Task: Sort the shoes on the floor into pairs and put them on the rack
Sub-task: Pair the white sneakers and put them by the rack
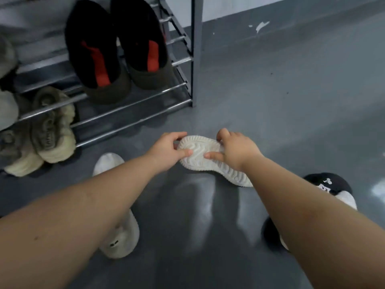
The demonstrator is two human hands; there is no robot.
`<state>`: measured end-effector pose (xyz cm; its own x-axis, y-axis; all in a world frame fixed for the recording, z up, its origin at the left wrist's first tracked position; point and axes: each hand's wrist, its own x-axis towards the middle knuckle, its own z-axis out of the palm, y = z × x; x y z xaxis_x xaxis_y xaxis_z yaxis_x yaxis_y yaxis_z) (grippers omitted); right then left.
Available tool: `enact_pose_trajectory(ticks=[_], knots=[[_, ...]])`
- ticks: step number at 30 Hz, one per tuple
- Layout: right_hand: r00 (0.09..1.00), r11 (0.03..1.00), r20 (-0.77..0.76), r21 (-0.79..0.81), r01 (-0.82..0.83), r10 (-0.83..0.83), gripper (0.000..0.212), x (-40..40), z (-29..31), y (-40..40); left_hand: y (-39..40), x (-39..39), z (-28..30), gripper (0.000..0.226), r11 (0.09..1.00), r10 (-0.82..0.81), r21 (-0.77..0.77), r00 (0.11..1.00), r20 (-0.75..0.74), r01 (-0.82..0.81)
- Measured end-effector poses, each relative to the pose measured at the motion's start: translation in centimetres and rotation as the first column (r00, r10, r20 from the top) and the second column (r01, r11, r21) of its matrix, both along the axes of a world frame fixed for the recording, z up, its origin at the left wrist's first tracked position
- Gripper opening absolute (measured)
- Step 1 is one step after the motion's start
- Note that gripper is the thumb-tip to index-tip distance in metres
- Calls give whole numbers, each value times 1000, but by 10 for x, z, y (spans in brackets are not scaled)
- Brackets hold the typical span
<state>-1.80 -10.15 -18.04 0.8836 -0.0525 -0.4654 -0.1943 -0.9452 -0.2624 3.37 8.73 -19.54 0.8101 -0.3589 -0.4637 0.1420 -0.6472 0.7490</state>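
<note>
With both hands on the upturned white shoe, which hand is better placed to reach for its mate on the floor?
Left. The other white shoe lies under the left forearm, nearer the left hand. The right hand could keep holding the upturned white shoe.

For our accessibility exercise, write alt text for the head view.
Both hands, left hand and right hand, grip a white shoe sole-up above a grey floor. A black pair sits on the metal rack behind.
</note>
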Motion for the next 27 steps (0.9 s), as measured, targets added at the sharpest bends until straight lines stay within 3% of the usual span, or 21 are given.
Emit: enact_pose_trajectory(ticks=[5, 9, 16, 18, 20, 21, 22, 24, 25, 27], knots=[[979, 983, 90, -15, -181, 182, 63, -19, 34, 83, 92, -41, 54, 58, 997, 59, -41, 998, -28, -61], [966, 982, 177, -10, -188, 187, 63, -46, 58, 135, 145, -76, 90, 52, 992, 115, -51, 993, 13, -115], [958, 985, 239, 30, -172, 160, 57, -87, 80, 180, 197, -126, 118, 55, 990, 96, 77, 964, 249, -118], [952, 994, 292, 24, -103, 92, 50, -100, 84, 186, 205, -136, 122, 57, 982, 132, 89, 948, 291, -164], [963, 972, 209, 193, 131, -171, 47, -110, 91, 201, 208, -144, 126, 57, 974, 175, 85, 933, 316, -212], [930, 871, 63, 378, 312, -361, 50, -113, 95, 212, 208, -148, 126, 57, 971, 189, 79, 926, 326, -226], [843, 652, -158, 567, 504, -514, 52, -114, 99, 223, 207, -152, 127, 57, 972, 184, 80, 923, 338, -222], [629, 156, -567, 664, 731, -532, 56, -114, 108, 239, 203, -162, 126, 55, 980, 116, 111, 926, 360, -166], [580, 29, -655, 650, 759, -485, 59, -114, 109, 241, 201, -166, 124, 54, 984, 63, 131, 927, 369, -120], [550, -58, -704, 637, 768, -449, 52, -116, 105, 240, 198, -170, 118, 52, 985, -47, 171, 924, 380, -21]])
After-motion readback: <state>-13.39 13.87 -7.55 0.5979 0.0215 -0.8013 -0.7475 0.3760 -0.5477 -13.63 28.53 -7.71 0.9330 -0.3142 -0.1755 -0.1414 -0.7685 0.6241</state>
